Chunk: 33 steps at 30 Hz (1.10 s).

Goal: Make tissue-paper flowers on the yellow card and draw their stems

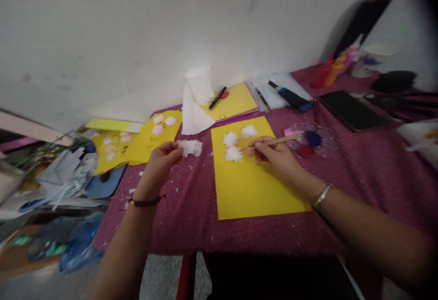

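A yellow sheet of paper (249, 190) lies on the table in front of me, with white tissue tufts (231, 139) in its upper left part. My right hand (270, 154) rests over the sheet, fingers closed around a thin wooden paintbrush (282, 140). The brush's tip points at the lowest tuft; whether it touches cannot be made out. To the left of the sheet, my left hand (166, 156) pinches a crumpled piece of white tissue (191, 147) above the cloth. Right of the sheet is a clear palette (326, 142) with pink, red and dark blue paint.
Decorated yellow sheets (143, 145) lie at the left. A tissue roll (199, 85), a black marker (217, 98) and stacked yellow paper (239, 101) sit by the wall. A phone (354, 110) and paint bottles (335, 69) stand right. Tissue scraps dot the purple tablecloth (181, 218).
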### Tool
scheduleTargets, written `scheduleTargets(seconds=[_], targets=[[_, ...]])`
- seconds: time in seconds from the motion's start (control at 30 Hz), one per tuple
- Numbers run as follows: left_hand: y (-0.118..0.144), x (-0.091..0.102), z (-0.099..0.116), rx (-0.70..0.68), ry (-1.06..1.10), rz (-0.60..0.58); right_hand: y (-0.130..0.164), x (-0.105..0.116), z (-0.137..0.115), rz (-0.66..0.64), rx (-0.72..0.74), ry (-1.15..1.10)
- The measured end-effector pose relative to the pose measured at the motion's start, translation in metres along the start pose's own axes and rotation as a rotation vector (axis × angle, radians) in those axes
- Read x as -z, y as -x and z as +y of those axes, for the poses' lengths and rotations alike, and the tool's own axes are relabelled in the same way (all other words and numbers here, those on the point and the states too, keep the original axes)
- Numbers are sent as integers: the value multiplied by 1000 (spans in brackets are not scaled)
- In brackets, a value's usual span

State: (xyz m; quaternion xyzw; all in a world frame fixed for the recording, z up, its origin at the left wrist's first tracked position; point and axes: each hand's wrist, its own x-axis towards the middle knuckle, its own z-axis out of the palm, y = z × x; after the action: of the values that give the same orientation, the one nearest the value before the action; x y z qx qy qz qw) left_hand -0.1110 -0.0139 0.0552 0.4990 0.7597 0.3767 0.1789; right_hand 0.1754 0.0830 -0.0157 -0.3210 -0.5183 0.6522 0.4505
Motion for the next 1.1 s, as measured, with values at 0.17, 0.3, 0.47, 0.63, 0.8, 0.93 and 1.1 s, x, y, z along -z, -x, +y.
scheduleTargets(seconds=[0.17, 0.3, 0.47, 0.63, 0.8, 0.93, 1.1], targets=[[14, -72, 42, 7, 392, -234, 11, -5, -15, -103, 88, -36], [14, -108, 46, 70, 499, -284, 11, -7, -13, -161, 140, -3], [18, -115, 35, 155, 562, -281, 8, -8, -7, -200, 136, 49], [21, -115, 33, 196, 596, -277, 8, -10, -4, -223, 121, 95], [23, -115, 37, 220, 642, -296, 6, -10, 2, -206, 129, 106], [20, -111, 36, 332, 827, -373, 8, -11, 0, -195, 139, 75], [20, -109, 33, 465, 1075, -487, 13, -13, -10, -187, 110, -3]])
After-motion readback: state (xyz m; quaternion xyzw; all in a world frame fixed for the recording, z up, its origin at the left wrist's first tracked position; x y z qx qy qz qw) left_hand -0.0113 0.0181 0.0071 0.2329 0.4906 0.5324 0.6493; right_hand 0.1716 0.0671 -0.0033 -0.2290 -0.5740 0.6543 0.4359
